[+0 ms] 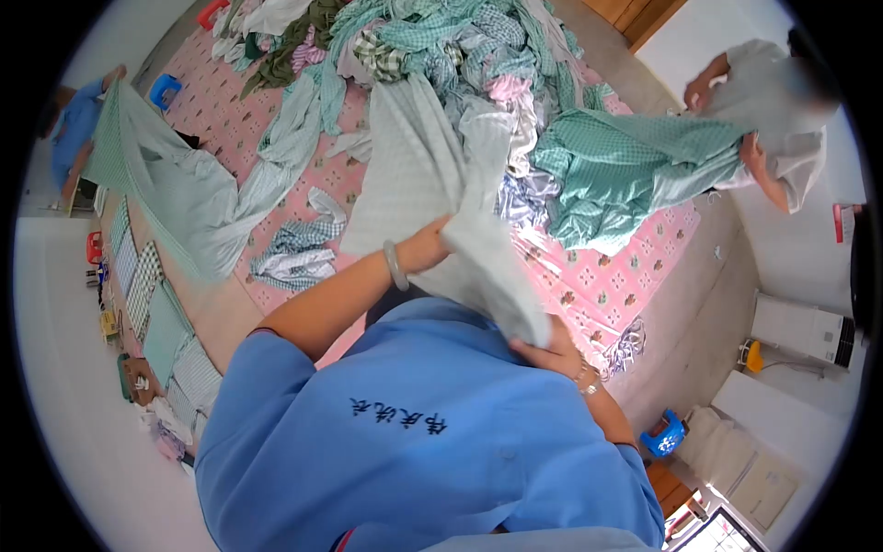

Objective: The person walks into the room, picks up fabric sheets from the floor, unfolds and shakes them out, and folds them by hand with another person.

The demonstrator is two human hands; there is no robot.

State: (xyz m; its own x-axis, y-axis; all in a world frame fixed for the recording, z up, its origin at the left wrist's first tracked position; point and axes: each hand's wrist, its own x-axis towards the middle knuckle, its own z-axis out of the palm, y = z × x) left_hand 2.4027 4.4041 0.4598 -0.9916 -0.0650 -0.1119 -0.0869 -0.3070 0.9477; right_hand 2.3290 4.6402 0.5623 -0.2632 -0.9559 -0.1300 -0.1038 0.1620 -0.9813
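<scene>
My left hand (427, 247), with a pale bangle on its wrist, grips a pale grey-green striped cloth (405, 175) in front of my chest. My right hand (550, 350), wearing a watch or bracelet, holds another part of this cloth lower and to the right, with the thumb and fingers closed on it. Between the hands the cloth is blurred and bunched. Its far part spreads away from me toward a large heap of linens (441, 46). Left of it lies a small green checked cloth (299, 244).
A pink patterned sheet (635, 285) covers the floor. A person at left (78, 138) holds up a long green cloth (193, 202); another at right (773, 120) holds a teal checked cloth (607, 175). Folded linens (166, 331) line the left. A blue stool (664, 432) stands right.
</scene>
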